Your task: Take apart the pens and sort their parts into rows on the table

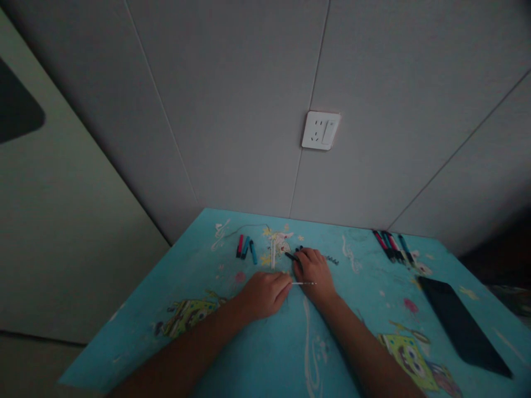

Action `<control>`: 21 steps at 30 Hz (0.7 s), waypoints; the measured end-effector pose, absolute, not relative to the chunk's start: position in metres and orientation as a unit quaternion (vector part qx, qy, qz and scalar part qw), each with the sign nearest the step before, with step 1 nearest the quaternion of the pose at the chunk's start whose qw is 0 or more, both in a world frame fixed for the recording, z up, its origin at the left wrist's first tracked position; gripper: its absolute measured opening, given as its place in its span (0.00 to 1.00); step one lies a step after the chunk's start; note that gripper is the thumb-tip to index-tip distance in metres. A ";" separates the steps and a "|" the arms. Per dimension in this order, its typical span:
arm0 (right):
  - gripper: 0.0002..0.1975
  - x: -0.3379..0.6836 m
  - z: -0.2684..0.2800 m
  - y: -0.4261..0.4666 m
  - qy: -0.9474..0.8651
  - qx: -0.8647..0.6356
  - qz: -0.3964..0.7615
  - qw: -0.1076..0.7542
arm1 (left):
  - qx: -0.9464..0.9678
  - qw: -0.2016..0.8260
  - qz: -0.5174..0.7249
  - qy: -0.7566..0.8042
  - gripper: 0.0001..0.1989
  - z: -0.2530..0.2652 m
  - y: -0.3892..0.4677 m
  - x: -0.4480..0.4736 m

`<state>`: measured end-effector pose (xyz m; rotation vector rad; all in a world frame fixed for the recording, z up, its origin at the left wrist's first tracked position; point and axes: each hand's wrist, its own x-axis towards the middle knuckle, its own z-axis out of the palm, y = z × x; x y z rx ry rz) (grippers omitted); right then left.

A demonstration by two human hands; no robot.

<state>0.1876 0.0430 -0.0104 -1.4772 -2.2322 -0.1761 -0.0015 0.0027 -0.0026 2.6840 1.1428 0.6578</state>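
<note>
My left hand [265,293] is closed around a thin pale pen refill [304,283], which sticks out to the right in front of my right wrist. My right hand [313,272] rests further forward on the table, fingers curled down over a dark pen piece [291,256] whose end shows left of the thumb. Small dark bits show by its fingertips, too small to name. Left of it lie several slim white refills [272,254] side by side. Beyond my left hand are a red-and-black pen barrel [240,246] and two blue-and-black ones [245,247].
A blue cartoon-print cover lies over the table [265,359]. At the back right lies a row of several red, blue and black pens [392,246]. A flat black object [462,323] is near the right edge. Behind stands a grey wall with a white socket [321,130].
</note>
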 end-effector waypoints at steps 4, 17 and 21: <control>0.12 0.189 -0.013 0.045 -0.822 -0.510 -0.049 0.247 | 0.895 0.078 0.223 0.378 0.11 -0.003 0.002 -0.001; 0.10 0.189 -0.011 0.044 -0.811 -0.527 -0.071 0.243 | 0.898 0.069 0.226 0.372 0.11 -0.002 0.000 0.000; 0.07 0.189 -0.011 0.045 -0.807 -0.539 -0.077 0.228 | 0.898 0.070 0.227 0.369 0.11 -0.001 0.000 0.000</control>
